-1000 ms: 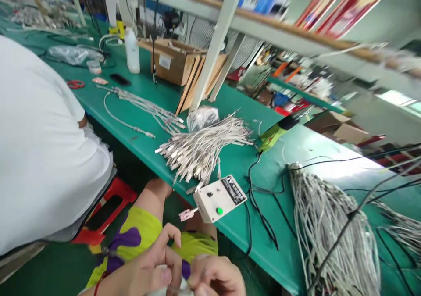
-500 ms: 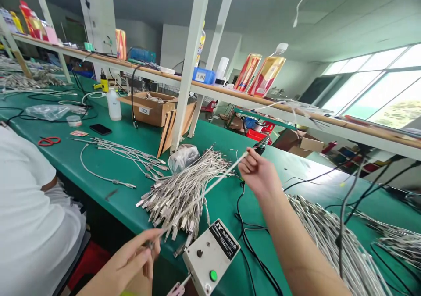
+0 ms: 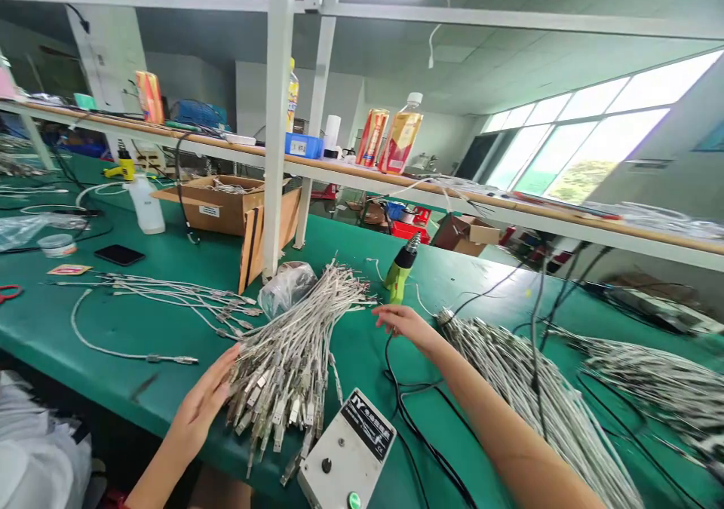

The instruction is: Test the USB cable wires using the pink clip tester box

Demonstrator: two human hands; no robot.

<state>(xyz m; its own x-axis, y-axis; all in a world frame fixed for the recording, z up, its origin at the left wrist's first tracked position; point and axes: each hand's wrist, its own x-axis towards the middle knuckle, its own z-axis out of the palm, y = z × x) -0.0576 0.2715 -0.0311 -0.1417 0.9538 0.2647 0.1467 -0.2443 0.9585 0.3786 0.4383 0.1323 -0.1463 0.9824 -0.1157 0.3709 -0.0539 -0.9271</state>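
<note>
A pile of grey-white USB cables lies on the green table, metal plugs toward me and thin wire ends away. My left hand rests with fingers stretched out against the pile's left side, by the plugs. To the right of the far wire ends is my right hand, fingers stretched leftward, with nothing visible in it. Just beyond that hand stands a green heat gun with a black nozzle. Close to the plugs, at the table's front edge, sits a grey control box with a knob and a green button.
Larger cable bundles lie on the right, with black cords nearby. To the left are loose cables, a phone and a white bottle. A shelf post and a cardboard box stand behind the pile.
The single cable stretched between my hands is no longer held. My left hand has moved up to the pile's side; my right hand has lowered and opened. The view has turned right.
</note>
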